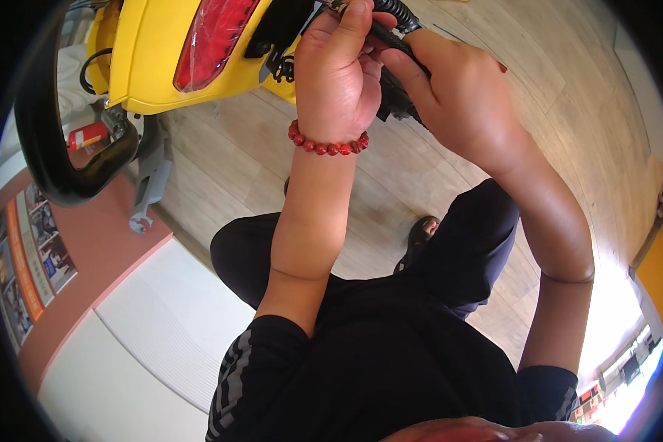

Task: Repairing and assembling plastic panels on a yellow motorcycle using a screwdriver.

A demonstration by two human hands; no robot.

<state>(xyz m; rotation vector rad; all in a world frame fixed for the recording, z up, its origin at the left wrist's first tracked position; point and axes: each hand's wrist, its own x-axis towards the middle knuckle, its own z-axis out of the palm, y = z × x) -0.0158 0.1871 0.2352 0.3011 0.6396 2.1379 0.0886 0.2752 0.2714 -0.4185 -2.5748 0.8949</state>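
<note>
At the top of the head view, my left hand (339, 70), with a red bead bracelet (339, 148) at its wrist, is closed with the thumb pressed to the fingers. What it pinches is hidden at the picture's edge. Close beside it, my right hand (460, 96) is closed around a black cable (399, 46), which runs toward the left fingers. A black coil spring (398, 13) shows just beyond. Both hands are at the edge of a yellow vehicle body (151, 55) with a red tail light (215, 44) under clear film.
A thick black curved bar (73, 177) and a grey bracket (151, 184) stand at left. Behind them are a red cylinder (88, 136) and a pink surface with a picture sheet (33, 258). A white panel (147, 324) lies lower left; wood floor (221, 162) is below.
</note>
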